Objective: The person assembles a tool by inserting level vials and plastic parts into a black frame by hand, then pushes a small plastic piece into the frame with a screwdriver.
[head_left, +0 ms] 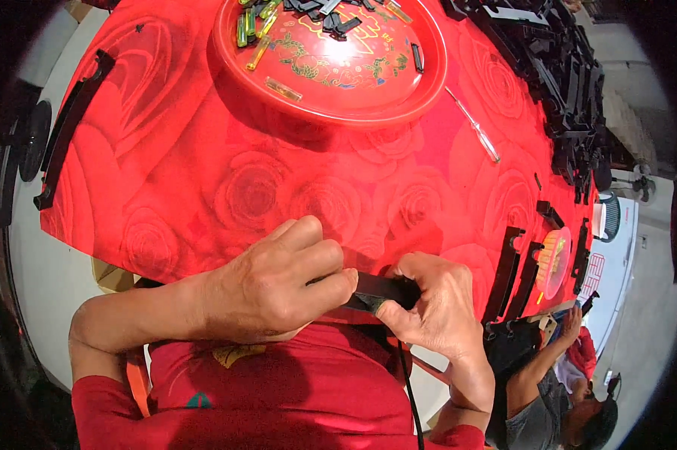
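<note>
In front of my body, just past the table edge, a black plastic part (376, 291) is held between both hands. My right hand (445, 304) grips its right end, with the thumb pressed on the near side. My left hand (290, 281) is closed, its fingers curled around the left end, which they hide. A bit of something dark shows between the left fingers, too small to name.
A round red tray (308, 109) holds yellow-green clear pieces and small black pieces. To its right lies a screwdriver (475, 127). Black parts (571, 90) are heaped at the right, near a pink dish (555, 281) of yellow pieces. Another person (537, 382) sits lower right.
</note>
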`<state>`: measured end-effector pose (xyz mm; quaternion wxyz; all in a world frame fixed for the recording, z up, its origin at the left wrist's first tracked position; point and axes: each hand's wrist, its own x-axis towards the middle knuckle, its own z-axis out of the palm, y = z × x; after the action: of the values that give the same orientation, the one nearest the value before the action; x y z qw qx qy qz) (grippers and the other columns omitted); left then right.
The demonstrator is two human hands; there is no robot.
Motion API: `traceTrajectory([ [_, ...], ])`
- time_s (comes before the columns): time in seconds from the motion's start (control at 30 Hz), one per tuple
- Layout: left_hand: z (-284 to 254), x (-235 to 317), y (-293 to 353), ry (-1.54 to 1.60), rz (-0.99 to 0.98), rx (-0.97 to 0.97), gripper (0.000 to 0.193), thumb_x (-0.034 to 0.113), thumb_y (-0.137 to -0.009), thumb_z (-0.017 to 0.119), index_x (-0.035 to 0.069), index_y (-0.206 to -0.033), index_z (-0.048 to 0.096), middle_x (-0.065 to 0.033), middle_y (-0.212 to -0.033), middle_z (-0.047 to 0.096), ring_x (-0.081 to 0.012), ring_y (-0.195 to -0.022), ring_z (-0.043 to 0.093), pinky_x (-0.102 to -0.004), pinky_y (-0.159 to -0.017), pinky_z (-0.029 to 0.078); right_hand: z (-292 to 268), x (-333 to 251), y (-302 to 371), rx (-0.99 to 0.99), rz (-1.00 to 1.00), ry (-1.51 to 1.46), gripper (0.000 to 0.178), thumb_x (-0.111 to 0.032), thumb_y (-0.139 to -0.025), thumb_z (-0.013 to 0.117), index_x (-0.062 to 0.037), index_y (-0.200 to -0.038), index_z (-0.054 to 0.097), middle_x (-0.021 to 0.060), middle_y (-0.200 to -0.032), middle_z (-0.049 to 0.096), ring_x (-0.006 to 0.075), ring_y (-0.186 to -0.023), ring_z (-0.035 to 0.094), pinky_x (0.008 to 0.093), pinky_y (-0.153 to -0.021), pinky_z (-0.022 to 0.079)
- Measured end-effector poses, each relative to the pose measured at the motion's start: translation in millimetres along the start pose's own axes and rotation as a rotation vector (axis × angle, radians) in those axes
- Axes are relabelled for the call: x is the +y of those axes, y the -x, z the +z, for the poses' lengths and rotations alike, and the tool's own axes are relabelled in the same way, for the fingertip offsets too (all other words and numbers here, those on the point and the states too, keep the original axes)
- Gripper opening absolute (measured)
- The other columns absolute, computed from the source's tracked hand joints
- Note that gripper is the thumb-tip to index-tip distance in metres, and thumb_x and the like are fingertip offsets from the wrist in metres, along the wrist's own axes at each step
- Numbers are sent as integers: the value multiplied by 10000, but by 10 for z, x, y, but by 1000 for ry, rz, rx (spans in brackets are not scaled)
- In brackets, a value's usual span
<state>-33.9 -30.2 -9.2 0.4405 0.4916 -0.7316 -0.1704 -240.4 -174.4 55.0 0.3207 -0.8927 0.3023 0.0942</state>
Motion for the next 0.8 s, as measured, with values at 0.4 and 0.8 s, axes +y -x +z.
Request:
traceTrajectory([
  [0.4,-216,-24,-44,-73,-145,-47,310,167,-818,818,27,-1060,684,-84,-901,564,-287,-840,552,-411,-733,426,-200,173,9,-40,-240,-111,469,-200,-763,836,26,-1148,693,169,-1007,708,319,-913,703,380,-795,549],
  [0.8,-85,11,-430,-73,-332,-364,217,247,-869,734,93,-970,619,-108,-915,587,-330,-896,589,-475,-783,431,255,316,83,222,-322,-124,499,-158,-709,806,-58,-1194,747,127,-1081,672,322,-931,616,418,-815,517],
])
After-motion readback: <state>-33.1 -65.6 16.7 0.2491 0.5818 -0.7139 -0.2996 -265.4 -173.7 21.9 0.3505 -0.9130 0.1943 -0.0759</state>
